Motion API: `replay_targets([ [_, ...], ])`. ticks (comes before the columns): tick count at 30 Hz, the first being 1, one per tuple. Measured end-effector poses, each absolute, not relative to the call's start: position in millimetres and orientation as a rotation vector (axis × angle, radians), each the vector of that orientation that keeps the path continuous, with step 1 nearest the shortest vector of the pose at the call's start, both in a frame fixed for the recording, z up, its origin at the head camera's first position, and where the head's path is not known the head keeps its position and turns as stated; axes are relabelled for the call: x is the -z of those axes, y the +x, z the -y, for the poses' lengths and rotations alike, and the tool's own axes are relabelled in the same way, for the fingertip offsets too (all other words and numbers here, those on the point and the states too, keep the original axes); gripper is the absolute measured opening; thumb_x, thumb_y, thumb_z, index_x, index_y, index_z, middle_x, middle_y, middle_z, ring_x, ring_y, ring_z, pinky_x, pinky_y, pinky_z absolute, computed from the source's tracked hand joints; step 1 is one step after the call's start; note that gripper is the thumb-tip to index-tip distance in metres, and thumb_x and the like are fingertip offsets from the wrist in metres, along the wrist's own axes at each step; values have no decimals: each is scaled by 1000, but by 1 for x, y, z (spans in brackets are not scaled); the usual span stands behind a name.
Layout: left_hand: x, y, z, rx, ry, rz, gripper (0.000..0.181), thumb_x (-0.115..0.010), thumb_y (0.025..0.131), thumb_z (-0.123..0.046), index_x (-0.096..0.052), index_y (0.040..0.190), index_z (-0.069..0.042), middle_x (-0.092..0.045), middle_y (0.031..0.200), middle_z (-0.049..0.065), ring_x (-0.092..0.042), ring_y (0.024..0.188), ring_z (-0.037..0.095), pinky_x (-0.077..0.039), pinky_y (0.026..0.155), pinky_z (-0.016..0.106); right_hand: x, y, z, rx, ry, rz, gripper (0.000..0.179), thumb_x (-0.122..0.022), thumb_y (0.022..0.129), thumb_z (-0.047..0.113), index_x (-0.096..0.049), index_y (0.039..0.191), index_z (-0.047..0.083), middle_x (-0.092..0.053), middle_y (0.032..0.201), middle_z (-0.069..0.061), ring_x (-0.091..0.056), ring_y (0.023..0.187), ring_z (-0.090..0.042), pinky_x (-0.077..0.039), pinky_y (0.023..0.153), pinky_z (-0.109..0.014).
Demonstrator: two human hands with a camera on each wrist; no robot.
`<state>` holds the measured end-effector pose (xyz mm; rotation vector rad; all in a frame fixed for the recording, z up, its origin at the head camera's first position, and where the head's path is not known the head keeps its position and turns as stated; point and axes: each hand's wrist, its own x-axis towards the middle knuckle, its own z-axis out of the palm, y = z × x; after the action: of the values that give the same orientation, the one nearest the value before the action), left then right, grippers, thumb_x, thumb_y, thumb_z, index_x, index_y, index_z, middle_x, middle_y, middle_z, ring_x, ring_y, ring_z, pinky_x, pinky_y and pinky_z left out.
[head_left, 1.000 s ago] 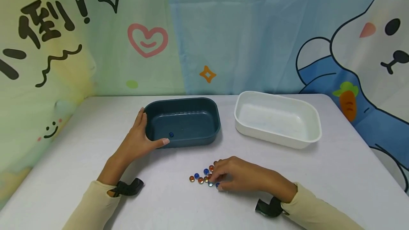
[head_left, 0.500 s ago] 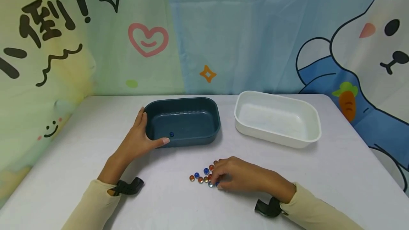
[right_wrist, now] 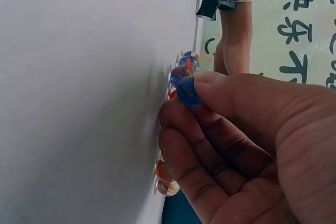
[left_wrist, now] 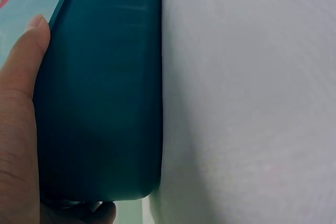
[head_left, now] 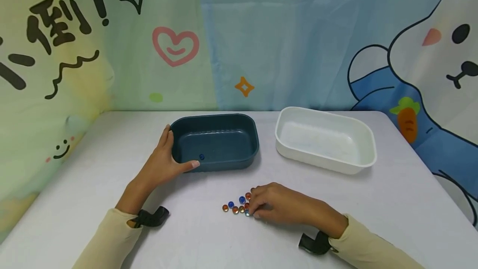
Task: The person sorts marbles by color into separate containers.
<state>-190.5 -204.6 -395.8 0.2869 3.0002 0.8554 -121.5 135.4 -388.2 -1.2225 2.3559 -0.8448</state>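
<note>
My left hand (head_left: 158, 165) holds the left end of a dark teal plastic tub (head_left: 224, 166), thumb along the front rim and fingers at the far side. In the left wrist view the thumb (left_wrist: 26, 61) lies on the tub's rim, with fingertips round its end. A single blue marble (head_left: 201, 157) lies inside the tub. Over the loose marbles on the table, my right hand (head_left: 280, 202) pinches a blue marble (right_wrist: 188, 92) between thumb and finger; the right wrist view shows it close to the white tabletop. Several orange, blue and clear marbles (head_left: 235, 210) lie left of these fingers, some partly hidden.
A white plastic tub (head_left: 325, 160) stands at the back right, beside the teal one. White cloth covers the table (head_left: 186, 235). Behind it hangs a printed curtain (head_left: 280, 45). Each wrist wears a black camera mount (head_left: 315, 243).
My right thumb and fingertips have drawn together on the blue marble, which the head view no longer shows. My left hand stays on the teal tub. The head view has shifted slightly.
</note>
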Motion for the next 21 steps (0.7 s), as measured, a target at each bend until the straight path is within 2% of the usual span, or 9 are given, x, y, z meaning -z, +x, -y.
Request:
replay_targets([
  [4, 395, -192, 204, -850, 289, -2998, 129, -68, 72, -73, -2, 153, 3, 11, 162, 7, -11, 145, 38, -24, 109, 59, 385, -123, -136, 916, -1242, -2321, 15, -69, 90, 5, -77, 98, 15, -63, 99, 17, -58, 108, -6, -43, 100, -31],
  [8, 395, -192, 204, -836, 286, -2999, 130, -68, 72, -73, -2, 153, 3, 11, 162, 8, -11, 145, 39, -24, 108, 60, 378, -128, -136, 1032, -1270, -2288, 17, -68, 90, 0, -77, 99, 10, -66, 100, 11, -59, 97, -4, -49, 87, -25],
  [14, 393, -191, 205, -831, 283, -3002, 128, -69, 73, -72, -4, 153, 4, 10, 162, 8, -14, 144, 40, -25, 107, 60, 369, -141, -136, 1156, -1298, -2302, 14, -68, 89, 0, -77, 98, 7, -67, 99, 7, -61, 91, -5, -52, 80, -25],
  [21, 395, -191, 203, -848, 286, -2992, 128, -68, 73, -72, -3, 153, 4, 11, 162, 6, -12, 144, 40, -24, 108, 61, 361, -155, -135, 1233, -1323, -2351, 11, -70, 90, 6, -77, 98, 8, -68, 100, 7, -62, 95, -9, -54, 78, -31],
])
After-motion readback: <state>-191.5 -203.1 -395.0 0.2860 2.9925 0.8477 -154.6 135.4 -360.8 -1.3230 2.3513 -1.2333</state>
